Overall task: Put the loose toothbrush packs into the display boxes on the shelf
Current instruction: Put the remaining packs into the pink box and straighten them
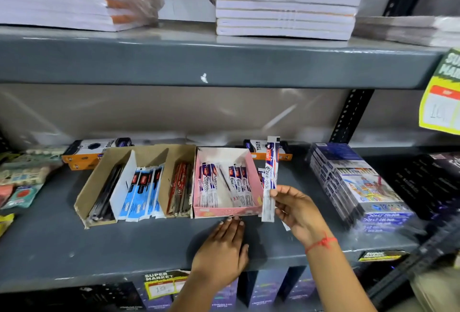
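Note:
A pink display box (224,211) stands on the grey shelf (49,244) and holds several white-and-blue toothbrush packs (236,184). To its left a brown cardboard box (87,192) has compartments with black, blue and red packs. My right hand (298,209) holds one long white-and-blue pack (271,177) upright, just right of the pink box. My left hand (224,249) lies flat on the shelf, fingertips touching the pink box's front wall. Another loose pack (260,177) shows between the box and the held one.
Purple boxes of colour pencils (361,187) are stacked at the right. Orange-and-black boxes (87,154) lie behind the display boxes. Blister packs (22,182) sit at the far left. Stacked notebooks (286,0) fill the shelf above. A yellow price tag (440,97) hangs at upper right.

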### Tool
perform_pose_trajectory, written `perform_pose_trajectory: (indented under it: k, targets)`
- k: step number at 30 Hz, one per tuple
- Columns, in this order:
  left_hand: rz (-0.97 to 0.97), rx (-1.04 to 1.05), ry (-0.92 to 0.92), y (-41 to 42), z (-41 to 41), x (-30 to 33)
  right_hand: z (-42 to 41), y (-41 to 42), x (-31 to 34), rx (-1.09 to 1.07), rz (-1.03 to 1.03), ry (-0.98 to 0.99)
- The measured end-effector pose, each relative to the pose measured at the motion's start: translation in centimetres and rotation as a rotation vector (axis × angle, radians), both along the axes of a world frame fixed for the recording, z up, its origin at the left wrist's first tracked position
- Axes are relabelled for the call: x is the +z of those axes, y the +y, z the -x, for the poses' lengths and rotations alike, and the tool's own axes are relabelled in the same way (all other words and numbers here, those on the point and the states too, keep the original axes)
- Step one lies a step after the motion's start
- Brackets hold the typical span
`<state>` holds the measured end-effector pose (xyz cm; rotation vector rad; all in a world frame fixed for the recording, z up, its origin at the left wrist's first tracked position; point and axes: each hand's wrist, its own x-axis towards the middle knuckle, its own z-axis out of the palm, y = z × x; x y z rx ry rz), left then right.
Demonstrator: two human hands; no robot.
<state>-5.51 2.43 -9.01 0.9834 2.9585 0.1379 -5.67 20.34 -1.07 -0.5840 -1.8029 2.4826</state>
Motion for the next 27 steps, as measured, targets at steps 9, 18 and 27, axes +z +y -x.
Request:
perform_pose_trajectory:
  k: [9,18,27]
  targets:
    - [0.006,-0.058,0.098,-0.2,0.1,-0.1,0.0,-1.2,0.5,0.027,-0.005,0.007]
    - [-0.149,-0.050,-0.038,-0.6,0.2,-0.4,4.5,-2.7,1.7,-0.085,-0.375,-0.055]
    - [-0.155,-0.018,-0.042,-0.4,0.0,0.0,9.1,-6.3,0.8,0.172,-1.336,-0.274]
